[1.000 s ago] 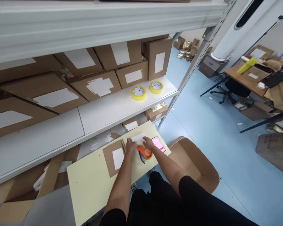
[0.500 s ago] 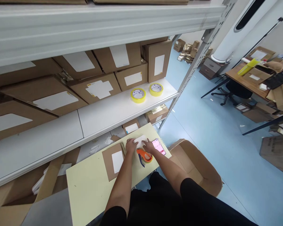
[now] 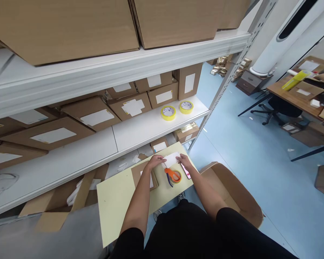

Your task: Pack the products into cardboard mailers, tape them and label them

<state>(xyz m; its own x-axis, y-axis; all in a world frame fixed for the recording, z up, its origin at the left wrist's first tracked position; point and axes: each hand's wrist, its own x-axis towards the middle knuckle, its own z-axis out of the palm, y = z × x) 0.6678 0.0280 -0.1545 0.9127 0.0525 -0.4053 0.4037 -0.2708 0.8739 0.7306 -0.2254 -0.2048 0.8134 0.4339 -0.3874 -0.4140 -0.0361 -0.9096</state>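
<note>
A white slip of paper (image 3: pixel 171 159) is held between my two hands above the pale yellow board (image 3: pixel 116 201). My left hand (image 3: pixel 157 160) pinches its left end, and my right hand (image 3: pixel 183 160) grips the right end. Just below the slip lies an orange tape dispenser (image 3: pixel 175 175) with a blue part and a roll of tape. A phone (image 3: pixel 187 171) with a pink screen is partly hidden under my right hand and forearm. Left of the dispenser, my left forearm covers part of a brown cardboard box (image 3: pixel 137 173) with a white label.
Two yellow tape rolls (image 3: pixel 168 113) rest on the white shelf (image 3: pixel 140 127), in front of labelled cardboard boxes (image 3: pixel 132 107). An open carton (image 3: pixel 232 187) stands on the floor to the right. Farther right is a cluttered desk (image 3: pixel 280 90). A metal shelf post (image 3: pixel 226 81) rises between.
The view has shifted, showing more of the upper shelf. My hands have moved apart to the slip's two ends, and the slip appears raised and more exposed.
</note>
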